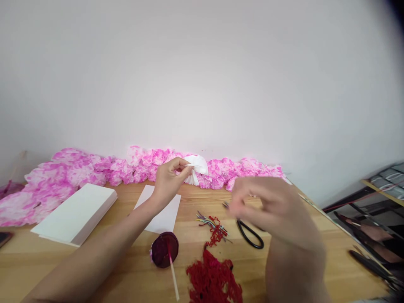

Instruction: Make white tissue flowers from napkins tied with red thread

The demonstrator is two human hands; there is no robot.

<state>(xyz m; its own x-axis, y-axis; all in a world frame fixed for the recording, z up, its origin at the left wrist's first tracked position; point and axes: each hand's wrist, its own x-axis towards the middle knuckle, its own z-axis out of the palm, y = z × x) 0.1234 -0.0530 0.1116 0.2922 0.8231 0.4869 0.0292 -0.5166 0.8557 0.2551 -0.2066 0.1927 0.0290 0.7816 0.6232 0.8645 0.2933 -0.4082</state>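
One white tissue (199, 163) sits pinched between our left thumb and fingers, up before the pink flowers (151, 162); our right hand (268, 206) blurs above the scissors (251, 233), and we can't tell its grip.

Above the tabletop (249, 269), the left hand (172, 174) pinches with thumb and fingers, its forearm slanting up from the lower left; the right hand (268, 206) is blurred, fingers curled, its wrist bent.
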